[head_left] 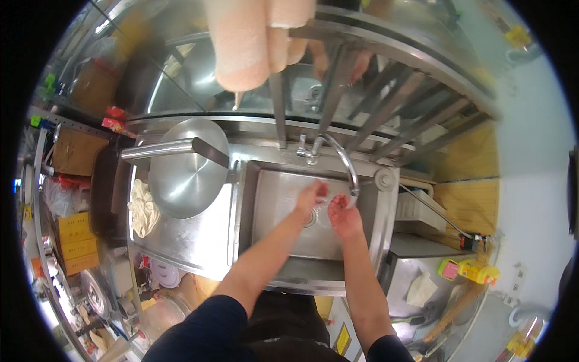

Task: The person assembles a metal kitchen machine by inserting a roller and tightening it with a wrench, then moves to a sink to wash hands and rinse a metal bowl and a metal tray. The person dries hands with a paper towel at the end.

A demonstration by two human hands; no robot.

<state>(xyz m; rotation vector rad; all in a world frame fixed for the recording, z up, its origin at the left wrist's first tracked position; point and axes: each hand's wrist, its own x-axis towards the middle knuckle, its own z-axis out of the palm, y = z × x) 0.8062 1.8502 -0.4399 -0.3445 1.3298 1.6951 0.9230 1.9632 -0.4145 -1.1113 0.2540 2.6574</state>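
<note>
Steel kitchen surface (193,235) with sink (274,199); left hand (312,196) and right hand (344,214), fingers loosely apart, under tap (347,166) at twelve o'clock — likely splashing over rim toward pan (184,175) at nine o'clock.

My bare hands, left (312,194) and right (344,212), sit over a sink (283,238) of brushed steel, dull grey and smooth at centre frame. The curved tap (345,163) above them is polished metal, brighter and glossier than the basin. Left of centre, the big round pan (184,175) is matt steel with a satin handle, and beside it lies a crumpled cream cloth (143,208), soft and rumpled. At upper right the rack bars (386,108) are shiny metal. The panel (467,205) at right looks like warm, matt wood. My sleeves (205,329) are dark fabric
</note>
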